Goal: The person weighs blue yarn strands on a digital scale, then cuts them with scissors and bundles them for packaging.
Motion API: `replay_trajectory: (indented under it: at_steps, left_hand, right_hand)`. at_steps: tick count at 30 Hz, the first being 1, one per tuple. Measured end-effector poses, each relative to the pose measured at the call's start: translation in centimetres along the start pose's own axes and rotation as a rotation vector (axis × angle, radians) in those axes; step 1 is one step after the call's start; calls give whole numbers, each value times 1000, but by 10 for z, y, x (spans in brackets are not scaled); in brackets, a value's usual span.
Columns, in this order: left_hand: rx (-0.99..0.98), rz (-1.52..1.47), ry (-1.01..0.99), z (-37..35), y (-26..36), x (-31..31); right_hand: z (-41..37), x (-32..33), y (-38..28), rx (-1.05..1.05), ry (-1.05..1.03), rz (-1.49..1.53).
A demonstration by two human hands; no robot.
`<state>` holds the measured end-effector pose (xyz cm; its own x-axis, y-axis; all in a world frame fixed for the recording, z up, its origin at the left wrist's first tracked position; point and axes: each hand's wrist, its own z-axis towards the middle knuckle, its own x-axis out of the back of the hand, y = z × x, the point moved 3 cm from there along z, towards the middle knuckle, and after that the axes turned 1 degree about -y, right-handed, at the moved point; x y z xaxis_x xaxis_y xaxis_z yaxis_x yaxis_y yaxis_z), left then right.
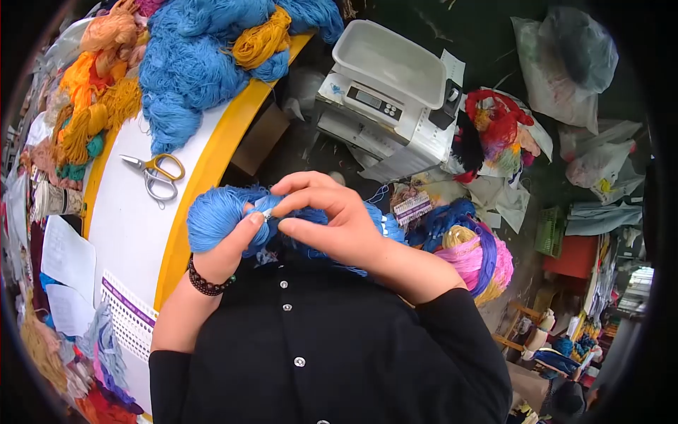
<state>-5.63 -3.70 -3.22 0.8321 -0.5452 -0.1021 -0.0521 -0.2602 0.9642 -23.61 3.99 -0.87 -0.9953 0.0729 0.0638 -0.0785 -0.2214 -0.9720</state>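
My left hand [224,249], with a dark beaded bracelet at its wrist, is closed around a skein of blue yarn [210,218]. My right hand [337,220] meets it over the skein, thumb and fingertips curled in a pinch. A tiny whitish piece [267,213] shows at the fingertips of both hands; its kind is too small to make out. More blue yarn passes behind my right hand, partly hidden by it. Scissors [157,174] with one yellow and one grey handle loop lie on the white table [134,233], left of the skein.
A large heap of blue yarn [194,63] covers the table's far end, with a mustard skein [261,39] on top. Beyond my hands stands a digital scale [367,99] with a white tray. A pink and purple yarn bundle [480,258] sits beside my right forearm. Plastic bags [565,63] lie on the floor.
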Motion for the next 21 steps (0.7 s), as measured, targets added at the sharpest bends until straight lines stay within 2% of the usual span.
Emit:
replay_trajectory:
  at_steps: [3,5,6,8,9,11,12,18,20,21]
  left_hand:
    - [-78,-12,-27,-6,5,2]
    - [-33,-13,-4,-12,8,4]
    - [-37,-16,-2,-14,7,5]
    - [-80,-27,-11,-17,5,7]
    - [-82,-30,-12,-19,5,8]
    - [65,-119,-38,-22,1,11]
    - [63,-122,-39,-23,-1,11]
    - [-59,-47,-101,-27,6,8]
    - [-194,97,-157,-28,11,5]
    - [-195,96,-158,-28,12,4]
  right_hand:
    - [2,-15,-2,84,37,-84]
    - [1,-24,1,-1,34,25]
    - [0,-25,-2,-59,-34,-2]
    - [-3,-32,6,-32,25,46]
    - [-3,-34,7,74,58,-93]
    - [-4,-37,5,13,52,-3]
    - [-5,-39,6,-48,46,89]
    - [-9,-39,-9,37,150,-161]
    - [-10,-40,-15,104,166,-253]
    - [-10,-41,-16,104,167,-254]
